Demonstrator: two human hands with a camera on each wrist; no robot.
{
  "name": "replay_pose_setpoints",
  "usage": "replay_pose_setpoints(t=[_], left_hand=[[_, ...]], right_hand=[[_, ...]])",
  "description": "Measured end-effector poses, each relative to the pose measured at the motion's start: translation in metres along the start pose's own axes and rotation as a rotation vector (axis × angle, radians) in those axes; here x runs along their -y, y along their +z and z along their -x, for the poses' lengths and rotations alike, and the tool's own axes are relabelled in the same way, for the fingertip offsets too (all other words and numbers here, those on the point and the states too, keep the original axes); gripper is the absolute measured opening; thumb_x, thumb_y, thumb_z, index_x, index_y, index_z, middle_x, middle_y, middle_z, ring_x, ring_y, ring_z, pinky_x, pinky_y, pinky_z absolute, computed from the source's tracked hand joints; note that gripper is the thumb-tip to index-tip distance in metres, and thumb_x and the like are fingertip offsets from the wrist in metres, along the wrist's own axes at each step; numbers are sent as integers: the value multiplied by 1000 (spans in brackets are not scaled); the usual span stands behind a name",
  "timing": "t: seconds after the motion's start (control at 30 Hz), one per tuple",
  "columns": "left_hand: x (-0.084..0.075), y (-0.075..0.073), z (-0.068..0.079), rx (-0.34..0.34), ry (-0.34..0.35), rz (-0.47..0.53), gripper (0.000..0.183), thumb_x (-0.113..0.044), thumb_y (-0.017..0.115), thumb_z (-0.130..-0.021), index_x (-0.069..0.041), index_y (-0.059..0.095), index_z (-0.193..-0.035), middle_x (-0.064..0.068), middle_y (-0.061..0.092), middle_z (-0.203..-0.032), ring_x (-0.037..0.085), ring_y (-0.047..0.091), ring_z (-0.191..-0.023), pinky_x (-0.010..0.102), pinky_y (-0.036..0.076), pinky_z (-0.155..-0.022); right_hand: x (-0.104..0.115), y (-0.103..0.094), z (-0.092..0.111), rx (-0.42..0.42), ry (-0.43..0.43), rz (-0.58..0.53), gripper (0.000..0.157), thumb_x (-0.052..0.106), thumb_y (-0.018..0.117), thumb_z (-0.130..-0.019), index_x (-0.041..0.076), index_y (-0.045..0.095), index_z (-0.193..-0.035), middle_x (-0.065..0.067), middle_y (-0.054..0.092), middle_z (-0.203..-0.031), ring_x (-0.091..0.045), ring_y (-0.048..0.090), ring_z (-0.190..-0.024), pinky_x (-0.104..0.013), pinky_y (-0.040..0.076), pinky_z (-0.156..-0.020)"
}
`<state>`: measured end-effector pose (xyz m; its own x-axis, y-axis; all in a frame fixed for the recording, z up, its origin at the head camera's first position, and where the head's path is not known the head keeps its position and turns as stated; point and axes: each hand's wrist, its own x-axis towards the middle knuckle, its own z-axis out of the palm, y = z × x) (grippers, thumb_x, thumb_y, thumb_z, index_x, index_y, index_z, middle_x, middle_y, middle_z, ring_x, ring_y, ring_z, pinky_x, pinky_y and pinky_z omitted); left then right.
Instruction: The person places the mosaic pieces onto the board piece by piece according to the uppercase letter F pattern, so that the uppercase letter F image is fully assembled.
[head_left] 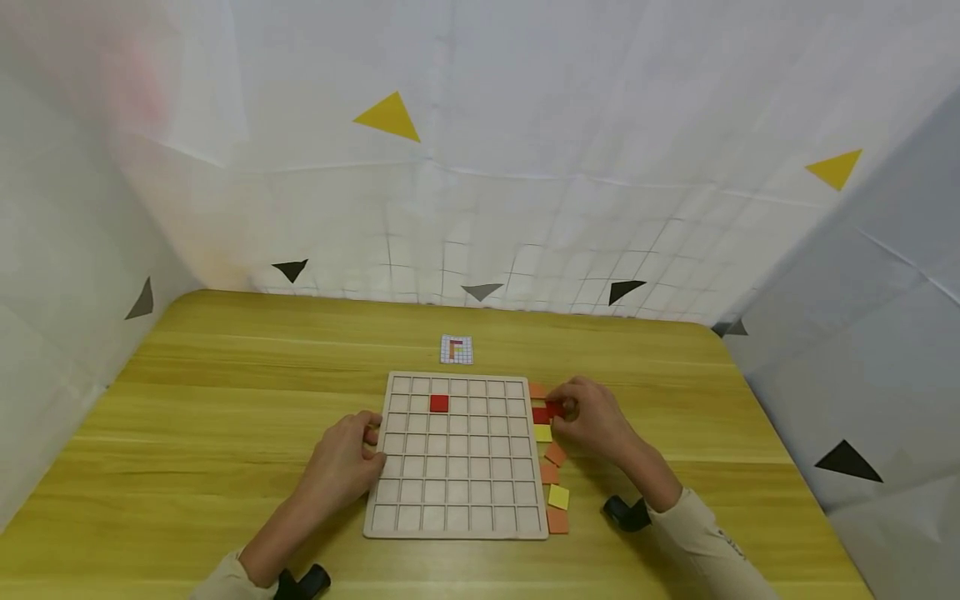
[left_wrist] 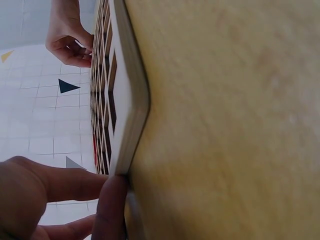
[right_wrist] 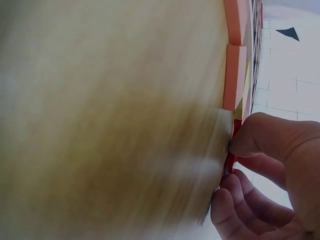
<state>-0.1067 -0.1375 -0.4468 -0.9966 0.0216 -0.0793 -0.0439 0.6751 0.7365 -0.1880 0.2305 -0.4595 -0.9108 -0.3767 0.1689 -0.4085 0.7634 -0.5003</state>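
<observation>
A person's forearms (head_left: 283,533) extend from pale sleeves (head_left: 708,542), angled inward from either side, with the right hand (head_left: 591,418) slightly farther forward. Its thumb and index finger meet in a pinch, wrist bent inward. The left hand (head_left: 339,467) turns knuckles up, thumb and curved fingers pointing inward.

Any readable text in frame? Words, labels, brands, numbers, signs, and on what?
None readable in any view.
Right sleeve: small dark marking, possibly lettering; too small to read.
Card beyond the board: printed grid with a coloured angular pattern; no legible text.
</observation>
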Motion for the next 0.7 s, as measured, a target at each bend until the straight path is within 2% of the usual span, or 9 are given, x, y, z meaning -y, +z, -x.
replay_pose_setpoints(t=[0.33, 0.7], left_hand=[[1, -1, 0, 4, 7, -1, 44, 3, 73, -80, 8, 61, -122, 9, 58, -92, 17, 58, -75, 31, 50, -64], [-1, -1, 0, 4, 11, -9, 44, 3, 73, -80, 8, 61, -122, 8, 58, -92, 17, 57, -74, 31, 50, -64]], right_hand=[[-3, 0, 1, 12, -14, -62, 25, 1, 78, -73, 10, 73, -96, -2, 59, -90, -16, 56, -76, -32, 50, -67], [-4, -2, 2, -25, -31, -52, 24, 3, 78, -73, 11, 73, -95, -1, 58, -87, -16, 53, -74, -31, 48, -65]])
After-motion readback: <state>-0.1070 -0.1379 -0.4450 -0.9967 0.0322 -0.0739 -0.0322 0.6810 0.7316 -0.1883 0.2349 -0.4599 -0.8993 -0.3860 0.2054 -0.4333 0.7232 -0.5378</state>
